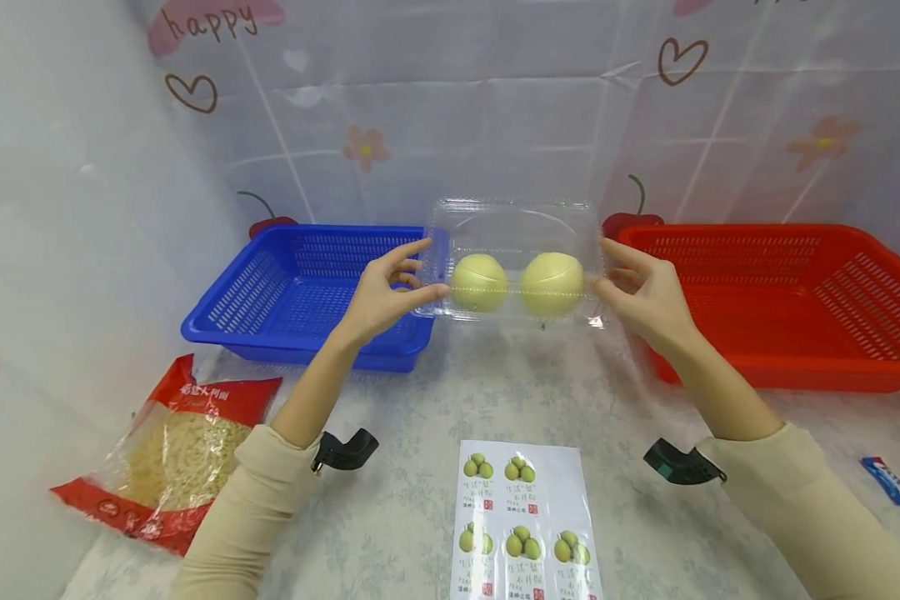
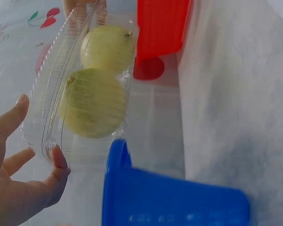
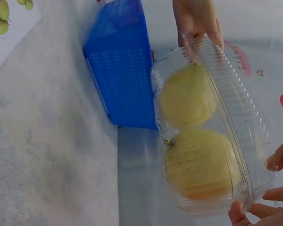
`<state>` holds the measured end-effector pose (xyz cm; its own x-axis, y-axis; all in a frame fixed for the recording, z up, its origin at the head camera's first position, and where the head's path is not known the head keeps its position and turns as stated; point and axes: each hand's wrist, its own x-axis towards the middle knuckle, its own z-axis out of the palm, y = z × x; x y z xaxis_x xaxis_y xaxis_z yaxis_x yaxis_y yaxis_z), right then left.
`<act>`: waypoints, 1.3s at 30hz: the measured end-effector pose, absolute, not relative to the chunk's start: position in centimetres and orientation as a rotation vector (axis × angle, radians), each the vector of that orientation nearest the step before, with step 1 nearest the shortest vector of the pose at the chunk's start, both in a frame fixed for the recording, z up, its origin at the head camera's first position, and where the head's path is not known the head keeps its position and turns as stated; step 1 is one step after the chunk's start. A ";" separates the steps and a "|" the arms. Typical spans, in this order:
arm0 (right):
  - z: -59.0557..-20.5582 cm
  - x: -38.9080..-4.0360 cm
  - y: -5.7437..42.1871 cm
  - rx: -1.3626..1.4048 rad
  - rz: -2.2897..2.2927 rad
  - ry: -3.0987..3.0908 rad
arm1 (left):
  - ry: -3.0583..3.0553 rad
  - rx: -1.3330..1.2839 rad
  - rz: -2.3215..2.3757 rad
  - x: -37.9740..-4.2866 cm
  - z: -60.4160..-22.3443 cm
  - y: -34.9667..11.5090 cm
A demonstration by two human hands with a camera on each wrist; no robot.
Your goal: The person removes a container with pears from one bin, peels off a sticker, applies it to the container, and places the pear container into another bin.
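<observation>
A closed clear plastic clamshell box is held up above the table, tilted so its top faces me. Two pale yellow-green pears, a left one and a right one, lie side by side inside. My left hand grips the box's left end between thumb and fingers. At the opposite end, my right hand holds it the same way. In the left wrist view, the pears show through the ribbed underside; the right wrist view shows fingertips against the box's edge.
Behind the hands stand a blue basket at left and a red basket at right. A pear sticker sheet lies in front, with one blank spot. A pasta bag lies left; a small blue-and-red packet lies far right.
</observation>
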<state>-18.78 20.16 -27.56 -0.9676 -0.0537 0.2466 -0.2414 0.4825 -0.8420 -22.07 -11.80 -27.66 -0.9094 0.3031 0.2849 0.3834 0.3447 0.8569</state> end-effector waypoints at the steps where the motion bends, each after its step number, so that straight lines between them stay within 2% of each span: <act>1: -27.8 -18.7 20.4 0.253 1.467 -2.527 | -2.517 -0.642 -1.637 -21.9 -27.9 -11.4; 9: -29.4 -17.6 21.3 0.243 1.372 -2.512 | -2.479 -0.702 -1.543 -20.3 -30.3 -8.6; 20: -32.4 -16.7 20.7 0.367 1.062 -2.436 | -2.452 -0.592 -1.353 -17.6 -33.6 -5.3; 32: -35.0 -16.5 20.1 0.378 1.049 -2.510 | -2.491 -0.393 -1.435 -16.6 -36.5 -4.6; 39: -36.0 -16.3 20.0 0.351 1.041 -2.533 | -2.518 -0.374 -1.440 -16.6 -37.4 -4.4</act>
<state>-16.35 20.01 -35.97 -0.8972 -0.0845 0.4334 -0.3648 0.6948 -0.6198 -16.55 -4.43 -37.38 -0.9444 0.1117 0.3093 0.3232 0.4885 0.8105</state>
